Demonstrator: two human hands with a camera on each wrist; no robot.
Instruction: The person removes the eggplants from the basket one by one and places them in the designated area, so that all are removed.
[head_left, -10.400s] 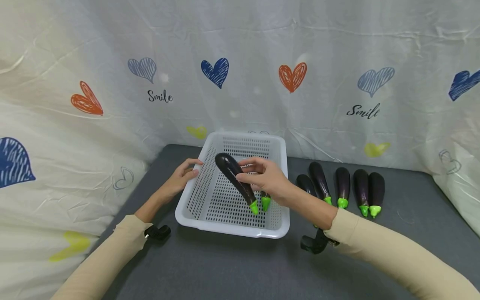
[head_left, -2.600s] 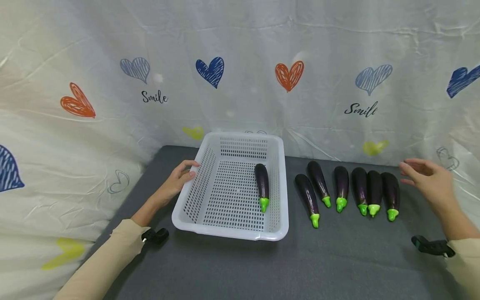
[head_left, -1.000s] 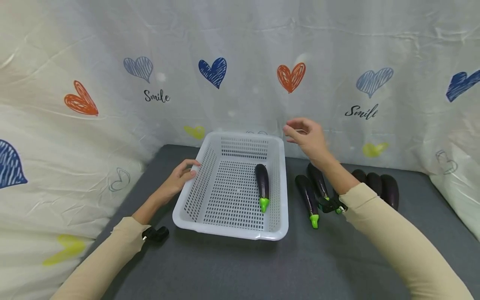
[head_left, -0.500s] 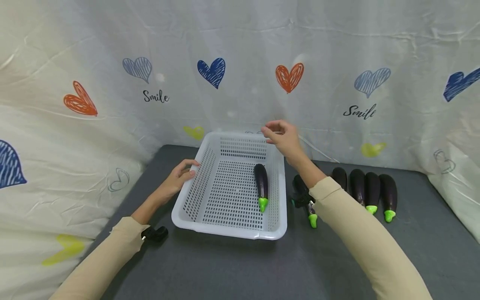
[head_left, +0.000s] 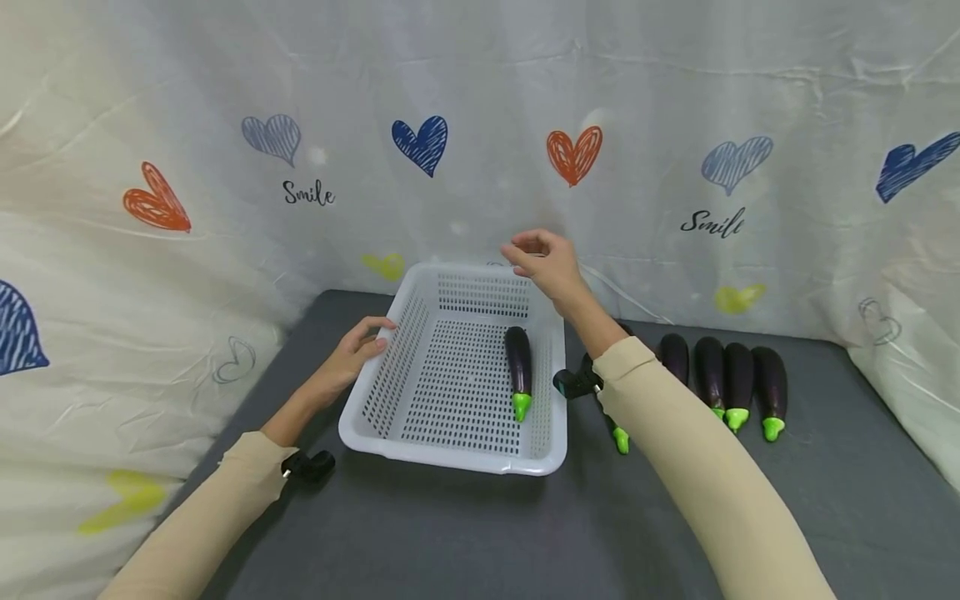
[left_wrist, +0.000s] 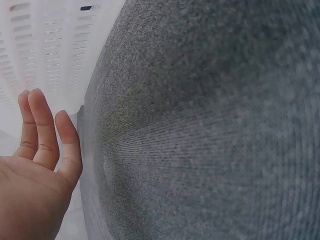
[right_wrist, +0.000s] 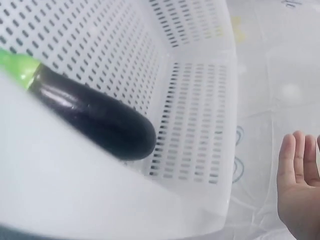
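A white perforated plastic basket (head_left: 442,457) stands on the dark grey table in the head view. Inside, toward its right wall, lies one dark purple eggplant (head_left: 518,357) with a green stem end. My left hand (head_left: 345,362) touches the basket's left rim; in the left wrist view, its fairly straight fingers (left_wrist: 44,130) are beside the outer wall. My right hand (head_left: 549,265) hovers over the back right corner of the basket, fingers loosely bent, holding nothing. The right wrist view shows the eggplant (right_wrist: 95,116) in the basket, apart from the right hand's fingers (right_wrist: 298,157).
Several more eggplants (head_left: 771,387) lie in a row on the table (head_left: 465,542) to the right of the basket. My right forearm partly covers some of them. A white curtain (head_left: 495,75) with printed hearts hangs behind and at the left.
The row beside the basket gained an eggplant at its right end after the earliest frame. My empty right hand then moved left to above the basket. The left hand stayed at the rim.
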